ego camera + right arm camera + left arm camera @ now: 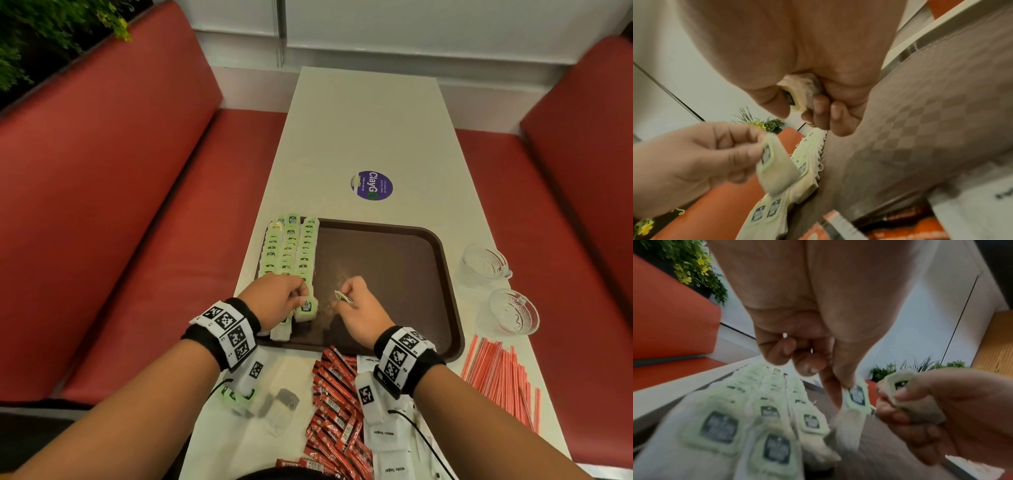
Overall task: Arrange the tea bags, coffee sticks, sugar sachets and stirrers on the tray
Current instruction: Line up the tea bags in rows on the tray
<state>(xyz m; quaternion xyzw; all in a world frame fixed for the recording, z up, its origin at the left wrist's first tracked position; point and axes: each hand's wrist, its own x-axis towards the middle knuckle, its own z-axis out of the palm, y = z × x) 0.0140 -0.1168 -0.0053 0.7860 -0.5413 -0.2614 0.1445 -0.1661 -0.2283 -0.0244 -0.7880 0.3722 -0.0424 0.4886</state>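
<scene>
At lower centre of the tray (428, 260), left hand (274, 301) pinches a tea bag (306, 308) by the rows; right hand (363, 308) grips another (343, 297). Risk: knocking rows askew, strings snagging.

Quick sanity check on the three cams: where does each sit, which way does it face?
Head: on the head, looking down at the tray; both forearms, left hand, right hand show.
Left wrist: along the left hand toward the tea bag rows; right hand at right.
Right wrist: along the right hand, over the tray.
Shared: both wrist views show the other hand pinching a tea bag.
</scene>
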